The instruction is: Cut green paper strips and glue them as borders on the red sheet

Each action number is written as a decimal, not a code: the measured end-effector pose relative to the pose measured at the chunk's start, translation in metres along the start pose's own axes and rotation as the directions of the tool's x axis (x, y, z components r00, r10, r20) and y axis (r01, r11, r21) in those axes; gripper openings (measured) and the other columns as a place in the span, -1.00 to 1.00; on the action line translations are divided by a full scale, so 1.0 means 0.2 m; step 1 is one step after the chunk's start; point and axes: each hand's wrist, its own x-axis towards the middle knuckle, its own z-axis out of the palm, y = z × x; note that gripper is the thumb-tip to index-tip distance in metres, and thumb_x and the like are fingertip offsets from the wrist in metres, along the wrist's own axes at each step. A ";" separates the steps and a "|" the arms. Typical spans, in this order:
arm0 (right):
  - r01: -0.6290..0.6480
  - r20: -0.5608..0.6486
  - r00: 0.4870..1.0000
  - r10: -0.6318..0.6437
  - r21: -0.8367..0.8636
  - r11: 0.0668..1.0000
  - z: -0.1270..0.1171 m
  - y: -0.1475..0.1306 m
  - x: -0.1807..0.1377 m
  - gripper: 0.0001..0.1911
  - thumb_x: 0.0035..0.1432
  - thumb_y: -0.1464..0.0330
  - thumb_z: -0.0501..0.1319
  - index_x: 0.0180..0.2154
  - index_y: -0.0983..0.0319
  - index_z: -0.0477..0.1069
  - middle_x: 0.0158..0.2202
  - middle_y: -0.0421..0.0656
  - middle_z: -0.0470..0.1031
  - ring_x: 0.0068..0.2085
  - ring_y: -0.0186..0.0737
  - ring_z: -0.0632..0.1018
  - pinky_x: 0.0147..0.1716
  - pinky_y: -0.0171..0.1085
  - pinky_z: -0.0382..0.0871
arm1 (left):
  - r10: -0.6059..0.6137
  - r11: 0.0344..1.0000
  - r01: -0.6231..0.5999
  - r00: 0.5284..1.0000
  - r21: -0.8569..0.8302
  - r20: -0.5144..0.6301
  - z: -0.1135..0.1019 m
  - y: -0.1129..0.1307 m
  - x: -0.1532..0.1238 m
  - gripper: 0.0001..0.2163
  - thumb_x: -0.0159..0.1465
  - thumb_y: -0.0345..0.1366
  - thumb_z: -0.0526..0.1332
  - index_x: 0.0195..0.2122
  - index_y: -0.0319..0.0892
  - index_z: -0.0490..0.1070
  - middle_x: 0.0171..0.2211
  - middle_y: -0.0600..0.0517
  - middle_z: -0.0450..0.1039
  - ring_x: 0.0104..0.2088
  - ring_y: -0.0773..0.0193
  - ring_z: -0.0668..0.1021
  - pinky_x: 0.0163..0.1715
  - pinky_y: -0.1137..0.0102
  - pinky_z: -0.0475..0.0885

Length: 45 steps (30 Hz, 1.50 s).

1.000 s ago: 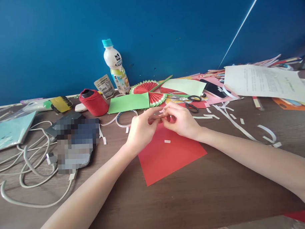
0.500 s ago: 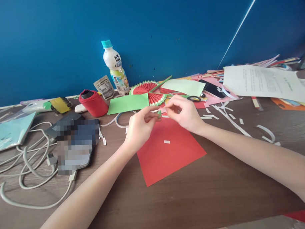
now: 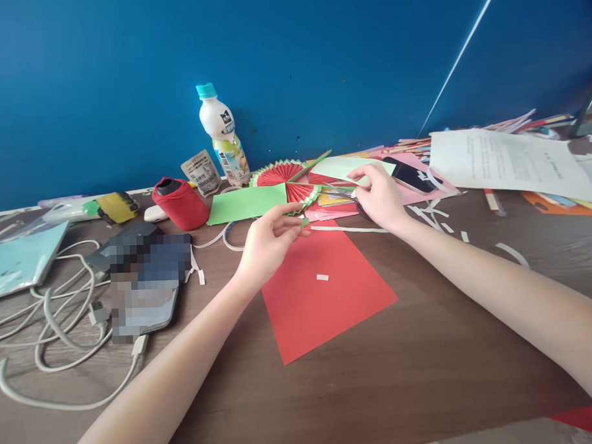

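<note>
The left hand (image 3: 268,245) pinches a small green piece (image 3: 304,222) between thumb and fingers, above the far end of the red sheet (image 3: 328,311). A light hold should suit so small a piece, since hard pressure could crease it. The right hand (image 3: 382,197) is at the scissors (image 3: 344,193), fingers bent and covering much of the handles, so I cannot tell whether it grips them. Any move there calls for care: the blades point toward the pleated fan (image 3: 277,175), and a white strip (image 3: 349,229) lies just below the wrist.
</note>
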 end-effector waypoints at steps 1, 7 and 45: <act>0.007 0.027 1.000 -0.008 0.017 1.000 0.00 -0.01 0.00 -0.76 -0.07 0.59 0.02 -0.41 0.21 0.37 -0.34 -0.14 0.42 -0.40 -0.26 0.41 -0.36 -0.21 0.28 | -0.002 1.000 0.002 1.000 -0.019 0.021 0.00 0.00 0.00 -0.67 0.15 -0.39 0.14 -0.03 -0.17 0.34 -0.26 -0.02 0.53 -0.29 0.28 0.59 -0.21 0.39 0.45; -0.037 0.152 0.988 0.027 0.065 0.997 0.00 -0.10 -0.03 -0.71 0.09 0.50 -0.04 -0.32 0.20 0.44 -0.36 -0.14 0.50 -0.17 -0.12 0.44 -0.21 -0.12 0.29 | 0.004 0.997 0.005 0.993 -0.080 0.114 -0.01 0.01 0.01 -0.67 0.13 -0.40 0.15 -0.04 -0.19 0.36 -0.28 -0.04 0.53 -0.27 0.26 0.58 -0.20 0.38 0.45; -0.217 0.657 0.711 -0.251 0.544 0.810 -0.07 -0.33 -0.08 -0.85 0.03 0.37 0.25 -0.32 0.23 0.32 -0.36 -0.19 0.46 -0.32 -0.27 0.53 -0.27 -0.18 0.43 | -0.082 0.971 0.018 0.962 0.238 0.262 -0.06 0.18 -0.01 -0.82 0.16 -0.19 0.15 -0.41 -0.15 0.47 -0.42 0.07 0.54 -0.36 0.30 0.53 -0.29 0.43 0.38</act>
